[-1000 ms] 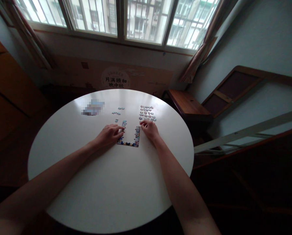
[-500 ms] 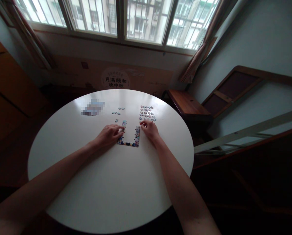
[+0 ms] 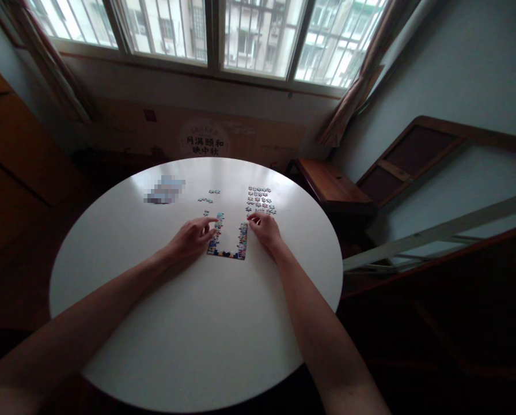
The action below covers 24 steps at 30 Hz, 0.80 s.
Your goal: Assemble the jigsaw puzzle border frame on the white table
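Note:
A partly joined jigsaw puzzle [image 3: 227, 255] forms a U shape on the white round table, its two side columns pointing away from me. At the left column, my left hand [image 3: 194, 233] has its index finger stretched out and its thumb apart, with nothing visible between them. My right hand [image 3: 264, 229] pinches at the top end of the right column, on what looks like a jigsaw piece mostly hidden by the fingertips. Loose jigsaw pieces [image 3: 258, 195] lie in rows beyond that hand. A few more loose pieces [image 3: 205, 200] sit beyond the left hand.
A blurred-out flat item [image 3: 164, 190] lies on the far left of the round table [image 3: 189, 334]. Behind the table is a wall under barred windows [image 3: 258, 40]. A wooden chair [image 3: 333, 181] stands off the right edge.
My left hand has shifted slightly back to the left, and its index finger has straightened and parted from the thumb. The right hand stays nearly still.

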{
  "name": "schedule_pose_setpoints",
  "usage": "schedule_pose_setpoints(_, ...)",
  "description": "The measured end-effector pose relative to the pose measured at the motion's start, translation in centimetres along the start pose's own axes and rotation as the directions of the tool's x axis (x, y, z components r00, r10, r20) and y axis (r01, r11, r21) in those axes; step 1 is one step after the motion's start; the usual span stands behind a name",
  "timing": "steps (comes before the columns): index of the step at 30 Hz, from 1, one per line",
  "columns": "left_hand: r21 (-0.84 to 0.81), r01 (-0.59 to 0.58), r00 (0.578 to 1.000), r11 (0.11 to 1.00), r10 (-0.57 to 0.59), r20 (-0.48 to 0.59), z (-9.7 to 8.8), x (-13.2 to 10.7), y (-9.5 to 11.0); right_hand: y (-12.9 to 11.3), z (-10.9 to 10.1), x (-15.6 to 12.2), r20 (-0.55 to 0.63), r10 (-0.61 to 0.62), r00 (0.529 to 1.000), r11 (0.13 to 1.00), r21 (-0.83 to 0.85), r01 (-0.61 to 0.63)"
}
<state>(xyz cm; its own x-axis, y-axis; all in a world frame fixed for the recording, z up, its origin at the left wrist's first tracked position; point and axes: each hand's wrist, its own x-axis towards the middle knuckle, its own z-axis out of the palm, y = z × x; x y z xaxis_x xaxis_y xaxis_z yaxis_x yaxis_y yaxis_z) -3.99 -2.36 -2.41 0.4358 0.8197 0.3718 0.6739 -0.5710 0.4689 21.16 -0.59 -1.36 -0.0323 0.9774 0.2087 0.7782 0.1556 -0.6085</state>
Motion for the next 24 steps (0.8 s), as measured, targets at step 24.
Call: schedule_pose_setpoints(24,0.359,0.214,0.976,0.908,-0.189,-0.105,-1.5,0.6,-1.1,0.4,0.4,0.1,-0.015,-0.017,1.000,1.000,-0.011,0.017)
